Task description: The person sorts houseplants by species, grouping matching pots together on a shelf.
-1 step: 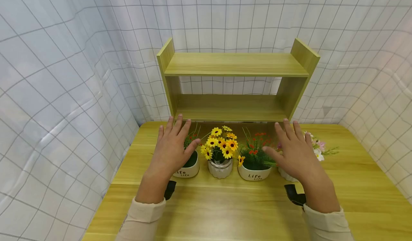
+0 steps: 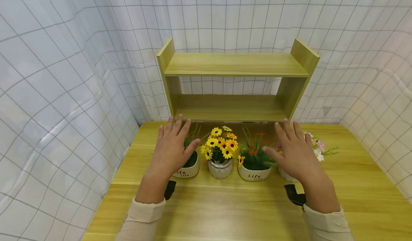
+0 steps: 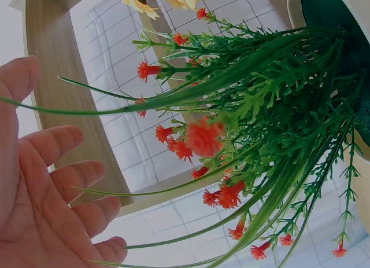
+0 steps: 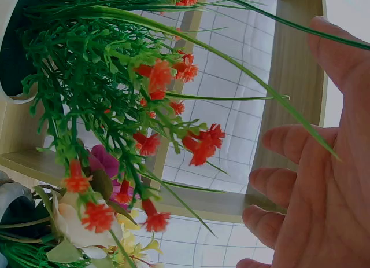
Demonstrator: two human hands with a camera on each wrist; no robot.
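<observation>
In the head view my left hand (image 2: 170,151) hovers, fingers spread, over the leftmost pot (image 2: 190,170), a white one marked "Life" with red flowers. The left wrist view has that plant's red flowers (image 3: 205,138) and long grass blades in front of the palm. My right hand (image 2: 294,155), likewise spread, is above the gap between a second "Life" pot (image 2: 254,174) and a pot of pink and white flowers (image 2: 318,151), which it partly covers. Red flowers (image 4: 202,143) stand before the right palm. Between the hands is a fluted white pot (image 2: 220,168) of yellow flowers. Neither hand holds anything.
A two-tier wooden shelf (image 2: 236,64) stands behind the row of pots, at the back of the wooden table (image 2: 219,208). White grid-patterned curtains (image 2: 58,73) hang at the back and on both sides.
</observation>
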